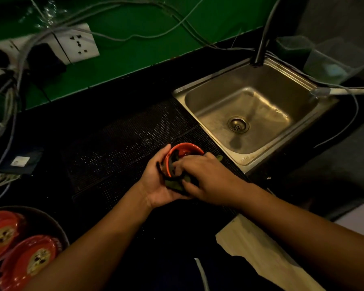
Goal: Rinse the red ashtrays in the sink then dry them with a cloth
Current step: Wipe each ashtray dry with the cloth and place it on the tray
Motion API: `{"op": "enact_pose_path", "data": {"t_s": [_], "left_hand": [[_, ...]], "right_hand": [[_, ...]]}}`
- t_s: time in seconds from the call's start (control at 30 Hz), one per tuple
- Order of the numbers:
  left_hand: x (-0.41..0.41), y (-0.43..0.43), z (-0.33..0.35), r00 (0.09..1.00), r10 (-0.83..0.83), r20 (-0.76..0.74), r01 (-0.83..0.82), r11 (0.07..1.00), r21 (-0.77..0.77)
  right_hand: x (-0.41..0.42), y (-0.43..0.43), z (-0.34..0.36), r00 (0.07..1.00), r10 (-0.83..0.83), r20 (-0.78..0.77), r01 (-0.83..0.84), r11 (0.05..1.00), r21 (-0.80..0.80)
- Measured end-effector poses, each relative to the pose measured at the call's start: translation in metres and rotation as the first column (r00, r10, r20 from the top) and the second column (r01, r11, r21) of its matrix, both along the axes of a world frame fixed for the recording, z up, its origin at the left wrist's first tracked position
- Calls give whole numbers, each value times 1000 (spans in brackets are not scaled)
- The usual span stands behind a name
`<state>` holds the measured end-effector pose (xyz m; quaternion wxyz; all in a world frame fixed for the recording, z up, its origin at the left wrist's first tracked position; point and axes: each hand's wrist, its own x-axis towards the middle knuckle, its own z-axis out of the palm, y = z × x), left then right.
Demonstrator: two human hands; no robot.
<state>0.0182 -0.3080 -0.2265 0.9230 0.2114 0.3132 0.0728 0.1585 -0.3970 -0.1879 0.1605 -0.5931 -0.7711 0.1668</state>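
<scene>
A red ashtray point(185, 149) is tilted on its side above the black dotted mat, cupped from the left by my left hand point(159, 181). My right hand point(206, 177) presses a dark green cloth point(173, 185) against the ashtray's inside; part of the cloth hangs between both hands. The steel sink point(248, 114) lies to the right and behind, its basin bare and no water visibly running. Two more red ashtrays point(29, 257) point(2, 232) rest in a dark round tray point(51, 221) at the lower left.
A black faucet point(263, 43) stands behind the sink. A white hose or sprayer point(340, 91) lies over the sink's right rim. Wall sockets point(76, 43) and tangled cables hang on the green wall at left. A black mat point(122, 148) covers the counter. A pale board point(261, 248) sits lower right.
</scene>
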Motion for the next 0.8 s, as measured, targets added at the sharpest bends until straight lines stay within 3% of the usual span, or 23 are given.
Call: {"op": "enact_pose_path", "data": {"t_s": [0.1,0.17,0.37,0.53,0.63,0.73,0.8], "left_hand": [[-1,0,2,1000,-25,-19,26,999,27],[0,0,2,999,-4,-42,6,999,48],[10,-6,7,996,84,-33,-81,995,66],[16,-7,7,997,66,-47,-60,990,125],[17,-9,7,996,81,-28,-77,988,133],[20,-9,9,991,136,11,-136,984,113],[25,-11,9,985,172,14,-172,980,96]], "right_hand": [[6,-3,-1,986,101,136,-104,995,12],[6,-2,-2,972,73,221,-81,996,27],[-4,8,5,896,-172,409,235,966,-108],[1,10,7,941,-255,224,308,918,-250],[7,7,12,960,-280,2,253,864,-435],[0,6,10,877,-388,-283,279,892,-356],[-10,8,9,752,-513,-414,448,858,-250]]}}
